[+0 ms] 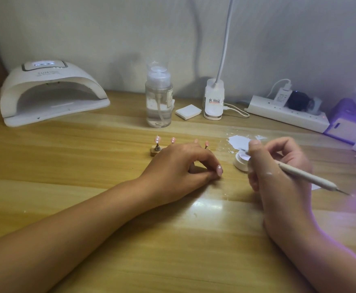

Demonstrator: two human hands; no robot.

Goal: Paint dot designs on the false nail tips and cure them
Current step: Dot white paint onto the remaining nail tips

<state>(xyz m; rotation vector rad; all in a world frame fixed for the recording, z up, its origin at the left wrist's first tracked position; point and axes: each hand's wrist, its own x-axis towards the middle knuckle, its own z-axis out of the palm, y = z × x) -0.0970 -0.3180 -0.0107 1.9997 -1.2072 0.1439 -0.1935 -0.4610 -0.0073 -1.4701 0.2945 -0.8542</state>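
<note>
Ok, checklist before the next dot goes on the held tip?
1. Left hand pinches nail tip: ok.
2. Right hand grips dotting pen: ok.
3. Paint on the pen's working end: cannot tell, blurred by the white jar.
4. Curing lamp display lit: ok.
5. Other tips upright on stand: ok.

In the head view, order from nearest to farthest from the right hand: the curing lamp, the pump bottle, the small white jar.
1. small white jar, just left of the right hand.
2. pump bottle, behind, centre.
3. curing lamp, far left.
</note>
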